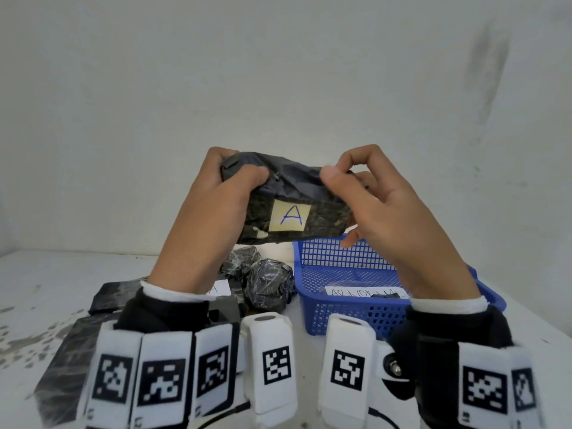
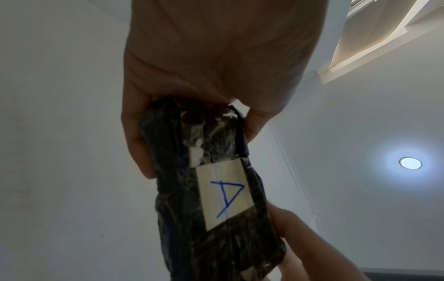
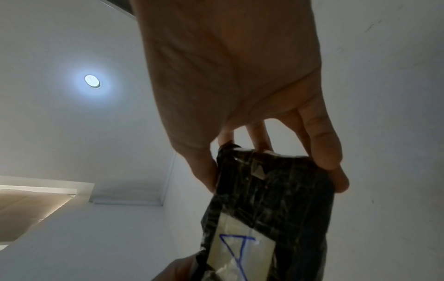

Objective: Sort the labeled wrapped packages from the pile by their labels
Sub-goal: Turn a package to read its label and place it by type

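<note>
Both hands hold a black wrapped package (image 1: 294,199) (image 2: 216,199) (image 3: 271,209) up in front of the wall, above the table. Its yellow label (image 1: 290,216) (image 2: 225,195) (image 3: 236,252) reads "A" in blue. My left hand (image 1: 229,184) (image 2: 192,131) grips the package's left end, thumb on the front. My right hand (image 1: 346,178) (image 3: 271,163) pinches the right end between thumb and fingers. On the table below lies a pile of black wrapped packages (image 1: 263,278).
A blue mesh basket (image 1: 349,314) with a handwritten paper label (image 1: 365,293) inside stands at the right. Flat black packages (image 1: 113,295) lie at the left by a white card marked "A" (image 1: 220,287). The white wall stands close behind the table.
</note>
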